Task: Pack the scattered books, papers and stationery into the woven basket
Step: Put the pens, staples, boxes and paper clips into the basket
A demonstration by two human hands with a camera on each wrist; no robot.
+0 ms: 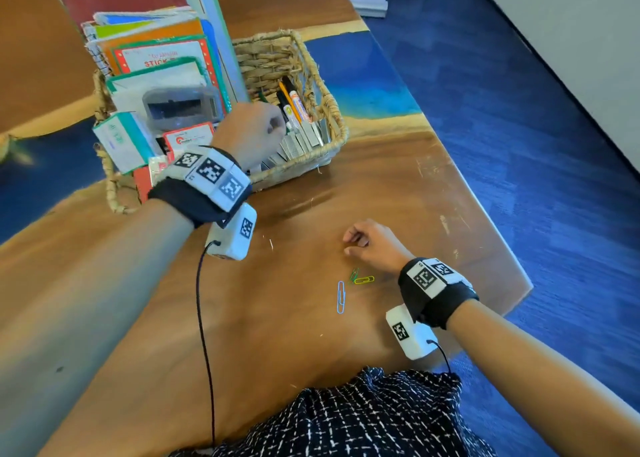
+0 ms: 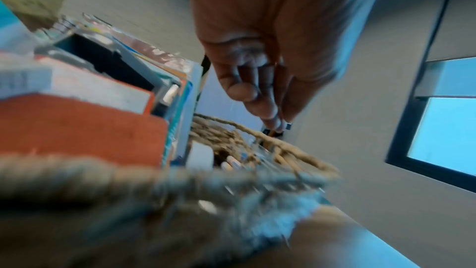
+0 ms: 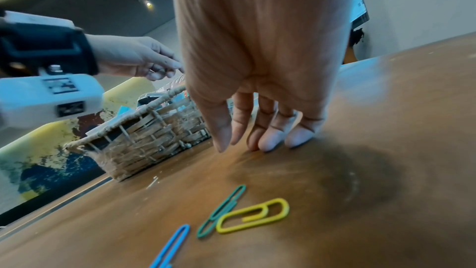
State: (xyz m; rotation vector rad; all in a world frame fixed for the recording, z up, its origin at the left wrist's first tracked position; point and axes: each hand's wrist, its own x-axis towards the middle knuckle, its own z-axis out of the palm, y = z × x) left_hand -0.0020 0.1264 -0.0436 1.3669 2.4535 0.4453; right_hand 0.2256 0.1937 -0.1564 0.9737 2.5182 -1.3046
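Note:
The woven basket [image 1: 333,110] [image 3: 144,144] [image 2: 270,140] stands on the table at upper left. It is packed with upright notebooks [image 1: 159,55], small boxes, markers [image 1: 294,107] and staple strips [image 1: 304,138]. My left hand [image 1: 256,131] [image 2: 275,121] hangs over the basket's right part, fingertips pointing down and pinched on a small silvery piece [image 2: 288,125]. My right hand [image 1: 356,245] [image 3: 257,142] holds nothing and rests its fingertips on the wood. Just in front of it lie a green paper clip [image 1: 354,275] [image 3: 221,213], a yellow paper clip [image 1: 364,279] [image 3: 252,216] and a blue paper clip [image 1: 341,297] [image 3: 175,246].
The wooden table [image 1: 277,335] ends in a chipped edge [image 1: 491,221] on the right, with blue carpet beyond. A few loose staples [image 1: 270,243] lie between the basket and the clips. My patterned clothing shows at the bottom.

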